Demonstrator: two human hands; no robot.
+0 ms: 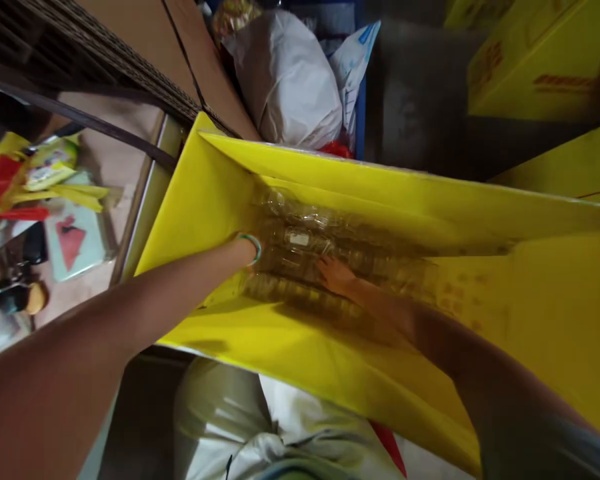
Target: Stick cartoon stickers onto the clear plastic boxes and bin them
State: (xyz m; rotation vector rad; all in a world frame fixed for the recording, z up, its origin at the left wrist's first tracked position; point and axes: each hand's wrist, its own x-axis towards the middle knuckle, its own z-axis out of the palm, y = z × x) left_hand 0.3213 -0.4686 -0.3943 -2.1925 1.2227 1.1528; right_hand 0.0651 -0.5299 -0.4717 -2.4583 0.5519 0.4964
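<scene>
Both of my arms reach down into a large yellow box. Along its bottom lie several clear plastic containers in rows, one bearing a small white label. My right hand rests on these containers near the middle, its fingers stretched out and apart, gripping nothing visible. My left hand is at the box's left end beside the containers. A green and white bracelet circles that wrist. The left fingers are hidden in shadow and beyond the wrist.
Left of the box, a table holds yellow and red wrappers, a pale green case and small items. Flattened cardboard leans behind. A white sack stands beyond the far wall. More yellow boxes are at right.
</scene>
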